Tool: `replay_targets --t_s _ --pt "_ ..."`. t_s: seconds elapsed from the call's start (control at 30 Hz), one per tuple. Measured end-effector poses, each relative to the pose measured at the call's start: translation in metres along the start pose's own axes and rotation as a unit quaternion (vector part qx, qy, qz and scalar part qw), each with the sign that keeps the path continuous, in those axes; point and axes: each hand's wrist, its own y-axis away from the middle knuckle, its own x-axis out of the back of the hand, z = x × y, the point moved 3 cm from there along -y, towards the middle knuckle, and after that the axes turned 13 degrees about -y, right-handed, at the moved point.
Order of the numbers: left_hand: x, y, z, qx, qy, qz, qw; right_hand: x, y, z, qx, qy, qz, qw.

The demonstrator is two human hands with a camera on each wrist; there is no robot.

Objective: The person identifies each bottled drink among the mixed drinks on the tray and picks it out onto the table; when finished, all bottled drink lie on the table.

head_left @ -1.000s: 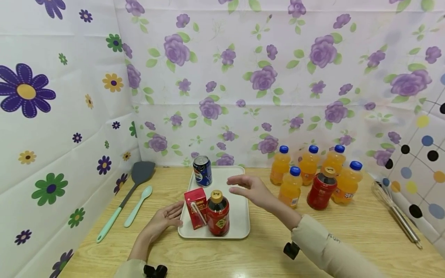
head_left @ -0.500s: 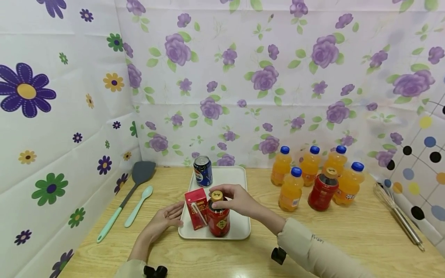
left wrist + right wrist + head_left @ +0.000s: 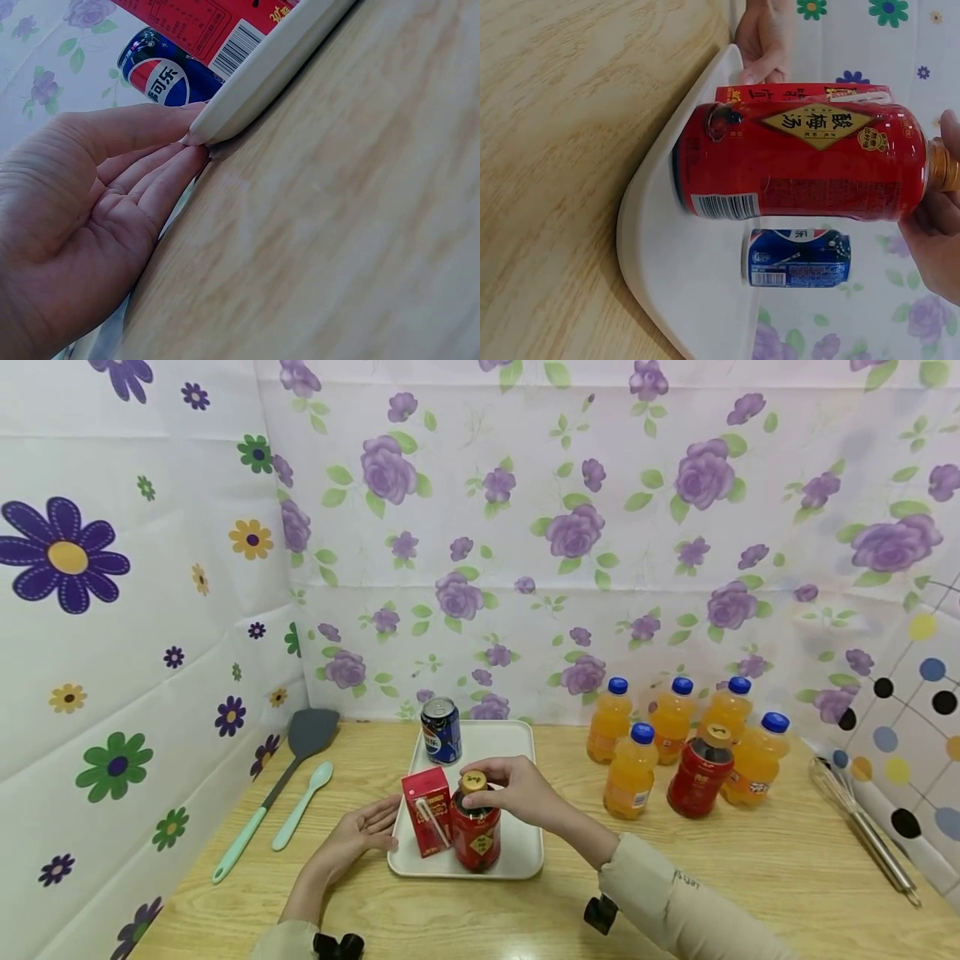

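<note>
My right hand (image 3: 521,789) holds a red plum-drink bottle (image 3: 477,843) at its neck, just below the gold cap, thumb on the near side. The bottle stands upright on a white tray (image 3: 521,852); in the right wrist view its base (image 3: 686,172) rests on the tray. Left of it and close by is a red drink carton (image 3: 427,827) with a wrapped straw on its front. Behind them on the tray stands a blue Pepsi can (image 3: 441,739). At the tray's left edge my left hand (image 3: 360,839) pinches the rim (image 3: 251,97), thumb on top and fingertips underneath.
Several orange-drink bottles (image 3: 628,781) with blue caps stand at the right, with another red bottle (image 3: 699,781) among them. A whisk (image 3: 866,831) lies at the far right. A grey-headed spatula (image 3: 311,732) and a mint spoon (image 3: 302,806) lie on the left.
My right hand has moved left and down from above the tray's right side and taken hold of the red bottle's neck. My left hand has stayed at the tray's edge.
</note>
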Motion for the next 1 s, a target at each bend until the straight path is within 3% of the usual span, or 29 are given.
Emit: replay_targets --t_s 0.53,1.0 --pt "-0.001 -0.001 0.002 0.006 -0.008 0.006 0.9999 0.027 0.015 -0.007 -0.049 -0.022 0.064 0.9965" --pt "0.001 0.000 0.002 0.004 -0.011 0.004 0.9999 0.091 0.053 -0.016 -0.053 -0.010 0.079 0.9955"
